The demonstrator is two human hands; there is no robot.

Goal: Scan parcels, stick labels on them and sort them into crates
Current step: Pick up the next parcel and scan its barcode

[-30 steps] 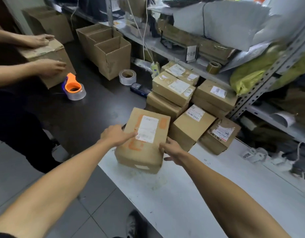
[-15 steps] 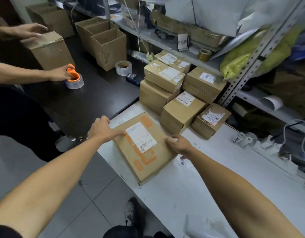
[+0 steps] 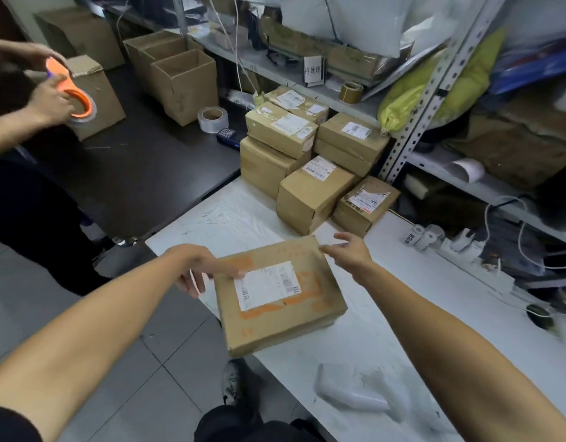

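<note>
Here the parcel lies flat at the near left edge of the white bench, its label facing up. My left hand touches its left edge with loose fingers, gripping nothing I can make out. My right hand hovers open at its far right corner. Labelled boxes are stacked at the bench's far end. Three open cartons stand on the dark table; I cannot see what they hold.

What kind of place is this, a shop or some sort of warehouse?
Most likely a small parcel packing or sorting room. Labelled cardboard parcels are stacked on the white table, open empty cartons stand nearby, and another person holds an orange tape dispenser beside metal shelving.
</note>
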